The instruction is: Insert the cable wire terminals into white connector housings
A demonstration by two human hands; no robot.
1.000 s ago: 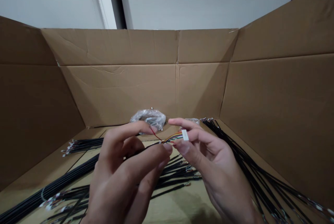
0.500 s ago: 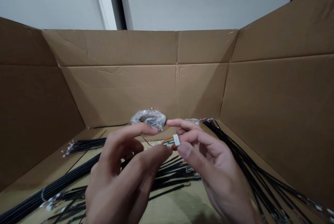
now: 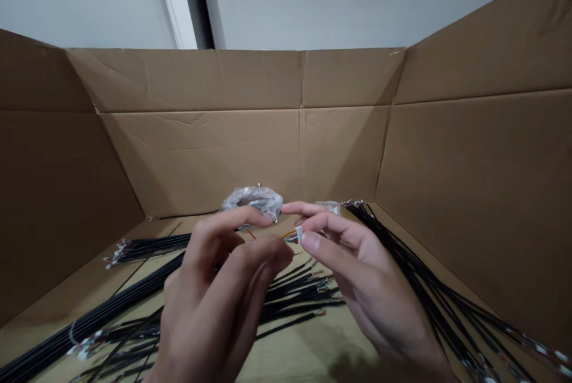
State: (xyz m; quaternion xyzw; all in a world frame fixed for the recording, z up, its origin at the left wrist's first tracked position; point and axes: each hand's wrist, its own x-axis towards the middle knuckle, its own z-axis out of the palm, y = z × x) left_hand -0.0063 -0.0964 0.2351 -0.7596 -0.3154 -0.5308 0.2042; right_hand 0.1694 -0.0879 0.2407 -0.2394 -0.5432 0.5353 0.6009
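Between the thumb and index finger of my right hand (image 3: 361, 258) is a small white connector (image 3: 299, 234), held upright. Thin coloured wires (image 3: 289, 236) run leftward from its back and pass behind the thumb of my left hand (image 3: 227, 282). My left hand is curled around these wires, its index finger stretched above them; the exact grip is hidden behind the thumb. A short red wire end (image 3: 252, 235) shows between that index finger and thumb. Below both hands, black cables (image 3: 299, 299) with bare wire ends lie on the cardboard.
Cardboard walls (image 3: 201, 150) stand at the back and both sides. A clear plastic bag (image 3: 252, 198) lies by the back wall, with a smaller bag (image 3: 330, 206) to its right. Black cable bundles lie left (image 3: 120, 296) and right (image 3: 415, 276), several with white connectors.
The connector has turned more edge-on in my right fingers and shifted slightly left and up. My left hand has moved slightly right, its thumb now more bent.
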